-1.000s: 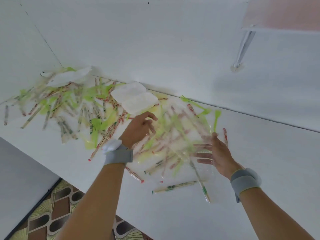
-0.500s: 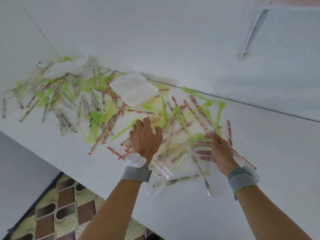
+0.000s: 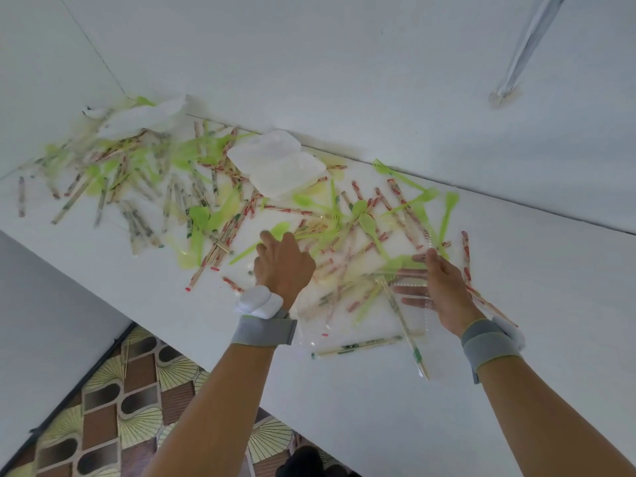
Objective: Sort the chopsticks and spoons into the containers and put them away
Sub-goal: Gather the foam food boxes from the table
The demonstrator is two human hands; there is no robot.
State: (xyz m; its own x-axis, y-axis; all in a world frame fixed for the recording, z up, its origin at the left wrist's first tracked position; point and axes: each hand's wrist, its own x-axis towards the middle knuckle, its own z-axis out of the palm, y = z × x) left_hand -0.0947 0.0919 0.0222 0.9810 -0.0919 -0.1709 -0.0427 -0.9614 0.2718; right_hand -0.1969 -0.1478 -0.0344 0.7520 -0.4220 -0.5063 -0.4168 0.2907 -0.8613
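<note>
Bright, even light, soft shadows; far left clutter blurred, edges bowed.

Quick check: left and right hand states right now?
Left hand: open, palm down on the clear plastic container.
Right hand: open, fingers straight against the container's right side.

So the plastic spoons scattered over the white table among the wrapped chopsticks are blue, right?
Not quite. The head view shows the plastic spoons are light green, not blue. They do lie scattered over the white table among the wrapped chopsticks.
</note>
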